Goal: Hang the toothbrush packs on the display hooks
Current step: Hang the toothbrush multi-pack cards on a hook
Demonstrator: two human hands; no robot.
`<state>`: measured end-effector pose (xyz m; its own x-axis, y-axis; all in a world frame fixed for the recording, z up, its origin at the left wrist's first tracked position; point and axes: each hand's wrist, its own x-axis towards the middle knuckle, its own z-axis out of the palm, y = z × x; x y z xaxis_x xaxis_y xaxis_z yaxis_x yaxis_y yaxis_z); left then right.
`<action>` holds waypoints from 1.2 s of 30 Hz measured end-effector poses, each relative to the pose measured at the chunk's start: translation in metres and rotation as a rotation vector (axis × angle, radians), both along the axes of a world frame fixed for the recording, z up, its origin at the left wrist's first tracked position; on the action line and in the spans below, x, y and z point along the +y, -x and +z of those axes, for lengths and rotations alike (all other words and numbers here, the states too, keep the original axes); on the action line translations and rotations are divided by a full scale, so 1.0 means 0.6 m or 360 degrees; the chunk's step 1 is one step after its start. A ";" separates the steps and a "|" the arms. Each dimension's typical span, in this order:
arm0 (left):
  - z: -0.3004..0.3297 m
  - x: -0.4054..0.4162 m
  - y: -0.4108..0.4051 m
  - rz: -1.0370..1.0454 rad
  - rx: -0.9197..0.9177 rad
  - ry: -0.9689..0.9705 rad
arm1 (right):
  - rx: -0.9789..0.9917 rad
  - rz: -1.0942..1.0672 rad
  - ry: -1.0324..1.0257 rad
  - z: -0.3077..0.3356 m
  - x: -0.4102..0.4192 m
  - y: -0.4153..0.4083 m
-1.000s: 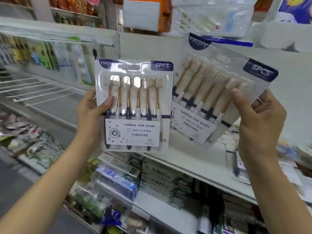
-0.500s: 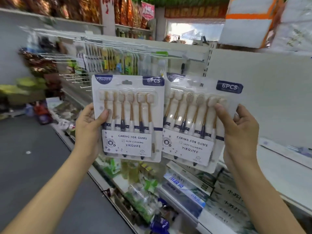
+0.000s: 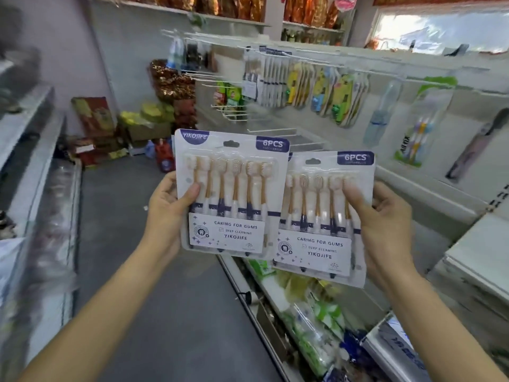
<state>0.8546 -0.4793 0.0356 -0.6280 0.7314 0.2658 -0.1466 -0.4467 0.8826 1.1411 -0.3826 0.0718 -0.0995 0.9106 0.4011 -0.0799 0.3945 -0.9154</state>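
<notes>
I hold two white "6PCS" toothbrush packs upright in front of me. My left hand (image 3: 168, 210) grips the left pack (image 3: 231, 194) by its left edge, thumb on the front. My right hand (image 3: 382, 224) grips the right pack (image 3: 319, 219) by its right edge, thumb across the brushes. The left pack overlaps the right pack's left edge and sits a little higher. Beyond them, white display hooks (image 3: 272, 130) stick out from the shelf wall, some bare. More of the same packs hang on an upper hook (image 3: 264, 78).
Colourful toothbrush packs (image 3: 338, 95) hang along the upper rail to the right. Lower shelves (image 3: 275, 293) below my hands hold packaged goods. A grey aisle floor (image 3: 124, 230) runs left, with boxes (image 3: 93, 117) stacked at its far end and another shelf unit (image 3: 35, 150) on the left.
My view has swung left along the aisle toward the hook wall. Both packs have come lower in view and the right pack now sits below the left one.
</notes>
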 end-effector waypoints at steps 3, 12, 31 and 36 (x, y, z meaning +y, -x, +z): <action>-0.015 -0.004 0.055 0.0041 -0.0081 0.0037 | -0.0082 0.0098 0.0006 -0.014 0.025 0.074; -0.054 0.039 0.231 0.0261 -0.0216 0.0069 | -0.0127 0.0386 0.0124 -0.053 0.146 0.291; -0.049 0.321 0.559 0.0366 -0.0104 0.0198 | 0.0021 0.0437 0.0232 -0.072 0.477 0.656; -0.048 0.396 0.630 0.0313 -0.0101 0.0188 | -0.0004 0.0399 0.0179 -0.071 0.535 0.719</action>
